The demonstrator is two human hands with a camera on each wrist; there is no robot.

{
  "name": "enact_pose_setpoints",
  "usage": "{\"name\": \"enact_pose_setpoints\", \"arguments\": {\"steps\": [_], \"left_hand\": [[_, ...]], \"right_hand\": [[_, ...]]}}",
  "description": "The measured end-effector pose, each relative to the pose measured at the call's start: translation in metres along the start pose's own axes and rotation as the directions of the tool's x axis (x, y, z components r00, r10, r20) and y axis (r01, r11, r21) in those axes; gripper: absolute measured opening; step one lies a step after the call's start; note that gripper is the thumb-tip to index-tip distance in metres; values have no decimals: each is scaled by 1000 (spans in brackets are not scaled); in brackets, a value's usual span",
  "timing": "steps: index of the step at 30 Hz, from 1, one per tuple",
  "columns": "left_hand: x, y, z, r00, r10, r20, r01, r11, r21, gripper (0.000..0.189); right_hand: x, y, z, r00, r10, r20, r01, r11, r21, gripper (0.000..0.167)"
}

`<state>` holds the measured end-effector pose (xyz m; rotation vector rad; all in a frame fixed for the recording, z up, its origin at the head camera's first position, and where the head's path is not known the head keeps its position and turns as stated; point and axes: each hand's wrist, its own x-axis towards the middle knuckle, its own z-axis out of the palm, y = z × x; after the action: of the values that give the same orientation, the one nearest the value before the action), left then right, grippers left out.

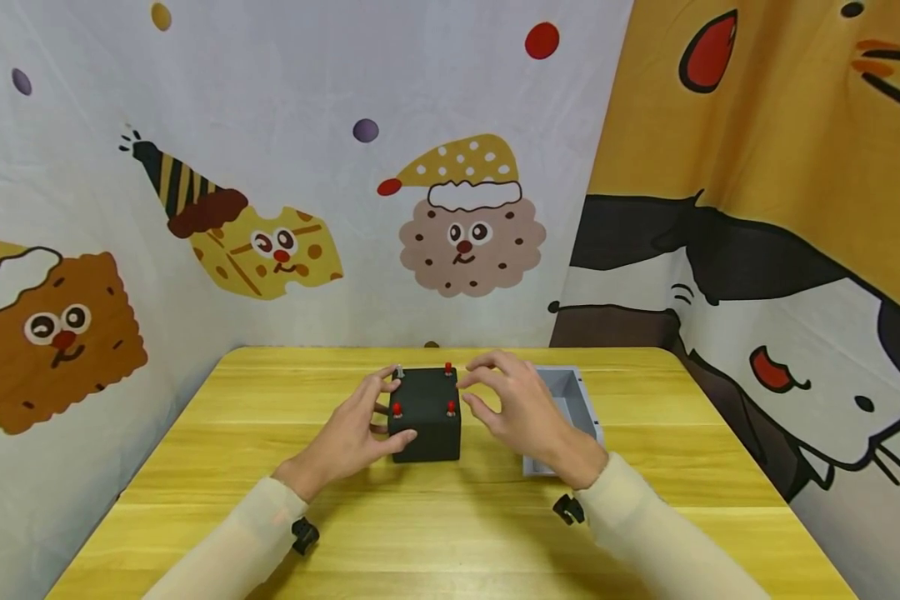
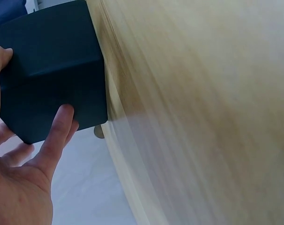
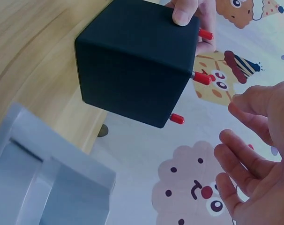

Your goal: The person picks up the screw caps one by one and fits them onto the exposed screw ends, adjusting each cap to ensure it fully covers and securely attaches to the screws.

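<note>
A black box [image 1: 424,417] stands on the table with small toggle switches at the corners of its top. Three carry red caps, such as the near-right red cap [image 3: 201,78]; the far-left switch [image 1: 399,372] shows bare metal. My left hand [image 1: 351,425] grips the box from the left, thumb on the front face and fingers along the left side. Just right of the box, my right hand [image 1: 521,408] hovers with loosely bent, spread fingers and nothing visible between them. Its fingertips are near the right edge of the box's top.
A grey tray [image 1: 587,408] sits on the table right of the box, partly hidden behind my right hand. The wooden table [image 1: 420,542] ends at a printed curtain [image 1: 307,100] behind and at the sides. A black wrist device [image 1: 305,535] is on my left sleeve.
</note>
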<state>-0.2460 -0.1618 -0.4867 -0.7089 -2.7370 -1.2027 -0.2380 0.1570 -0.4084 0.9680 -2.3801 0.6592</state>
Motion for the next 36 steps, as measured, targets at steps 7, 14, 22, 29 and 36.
{"name": "enact_pose_setpoints", "arguments": {"steps": [7, 14, 22, 29, 36], "left_hand": [[-2, -1, 0, 1000, -8, 7, 8, 1000, 5, 106], [-4, -1, 0, 1000, -18, 19, 18, 1000, 11, 107], [-3, -2, -1, 1000, -10, 13, 10, 1000, 10, 105], [-1, -4, 1, 1000, 5, 16, -5, 1000, 2, 97], [-2, -3, -1, 1000, 4, 14, -4, 1000, 5, 98]], "right_hand": [[-5, 6, -5, 1000, 22, 22, -21, 1000, -20, 17], [-12, 15, -11, 999, 40, 28, -39, 999, -33, 19], [-19, 26, -19, 998, 54, 21, -53, 998, -40, 15], [-26, 38, -23, 998, 61, 21, -59, 997, -57, 14], [-33, 47, -24, 998, 67, 12, -67, 997, -50, 13]]}}
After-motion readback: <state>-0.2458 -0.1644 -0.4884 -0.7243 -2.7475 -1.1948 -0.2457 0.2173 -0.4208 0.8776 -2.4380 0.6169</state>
